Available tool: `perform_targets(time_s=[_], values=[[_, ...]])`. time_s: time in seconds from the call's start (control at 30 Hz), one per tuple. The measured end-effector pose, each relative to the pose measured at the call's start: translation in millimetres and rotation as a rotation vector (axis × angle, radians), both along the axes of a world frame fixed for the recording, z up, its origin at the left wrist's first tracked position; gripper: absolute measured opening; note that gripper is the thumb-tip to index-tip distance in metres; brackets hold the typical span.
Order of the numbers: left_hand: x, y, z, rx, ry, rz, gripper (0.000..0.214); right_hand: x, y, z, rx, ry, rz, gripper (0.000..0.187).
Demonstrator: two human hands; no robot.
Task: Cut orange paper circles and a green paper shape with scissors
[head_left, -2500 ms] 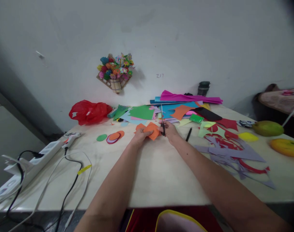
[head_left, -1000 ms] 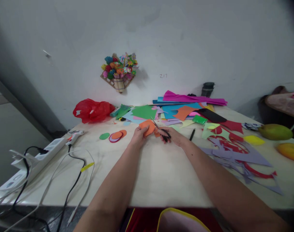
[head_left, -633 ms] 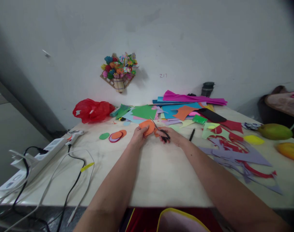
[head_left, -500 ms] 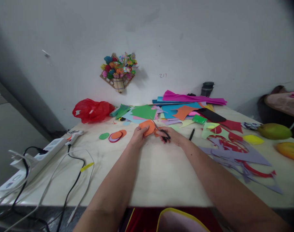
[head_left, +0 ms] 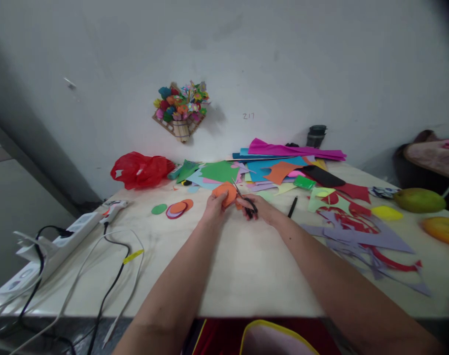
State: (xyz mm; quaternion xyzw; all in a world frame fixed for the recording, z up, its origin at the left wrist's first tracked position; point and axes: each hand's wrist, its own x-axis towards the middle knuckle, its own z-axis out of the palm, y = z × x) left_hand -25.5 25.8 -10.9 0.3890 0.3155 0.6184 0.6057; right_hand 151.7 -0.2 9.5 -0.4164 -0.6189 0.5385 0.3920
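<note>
My left hand (head_left: 214,207) pinches a roundish piece of orange paper (head_left: 227,193) just above the middle of the table. In my right hand (head_left: 260,208) is a pair of black-handled scissors (head_left: 251,206), its blades pointing up and left beside the paper's right edge. A bit of orange shows under the scissors by my right fingers; whether it joins the round piece I cannot tell. To the left lie a green paper circle (head_left: 158,209) and an orange paper circle (head_left: 178,207) overlapping other discs. A black pen (head_left: 293,206) rests right of my right hand.
Coloured sheets (head_left: 220,171) and a dark phone-like slab (head_left: 322,175) lie at the back. Purple and red scraps (head_left: 375,236) spread on the right near a green mango (head_left: 419,200). A power strip (head_left: 67,241), cables, glue gun (head_left: 115,209) and red bag (head_left: 141,170) occupy the left.
The orange paper has turned slightly in my left hand and its outline looks rounder. The scissors have shifted a little beside its right edge.
</note>
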Motion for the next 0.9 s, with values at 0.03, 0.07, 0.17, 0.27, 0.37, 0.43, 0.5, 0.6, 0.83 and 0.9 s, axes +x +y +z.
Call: perform_targets(time_s=[0.03, 0.07, 0.17, 0.27, 0.37, 0.43, 0.5, 0.6, 0.83, 0.9], values=[[1.0, -0.1, 0.0, -0.007, -0.005, 0.008, 0.048, -0.8, -0.7, 0.2, 0.0, 0.003, -0.004, 0.038], [1.8, -0.2, 0.0, -0.015, -0.01, 0.015, 0.048, -1.5, -1.4, 0.6, -0.003, 0.004, -0.01, 0.038], [2.8, -0.3, -0.7, -0.026, -0.015, 0.019, 0.05, -3.0, -3.1, 1.8, -0.014, 0.001, -0.027, 0.038], [2.9, -0.2, -1.6, -0.027, -0.024, 0.013, 0.051, -4.2, -3.7, 2.7, -0.023, -0.007, -0.035, 0.037], [3.0, 0.4, -2.4, -0.031, -0.032, 0.018, 0.05, -4.8, -3.9, 3.2, -0.018, -0.024, -0.045, 0.037], [3.0, 1.0, -2.9, -0.03, -0.029, 0.018, 0.048, -4.7, -4.1, 3.4, -0.01, -0.033, -0.043, 0.037], [2.9, 1.5, -3.2, -0.032, -0.029, 0.014, 0.048, -4.6, -4.4, 3.8, -0.004, -0.037, -0.043, 0.038], [3.3, 1.8, -3.3, -0.041, -0.049, 0.013, 0.051, -4.8, -4.5, 4.3, 0.001, -0.042, -0.043, 0.039], [6.6, 1.6, -3.6, -0.046, -0.104, 0.046, 0.045, -7.7, -4.0, 6.1, -0.014, -0.07, -0.074, 0.032], [7.0, 2.1, -3.8, -0.049, -0.104, 0.056, 0.042, -8.4, -4.3, 7.0, -0.017, -0.075, -0.086, 0.03]])
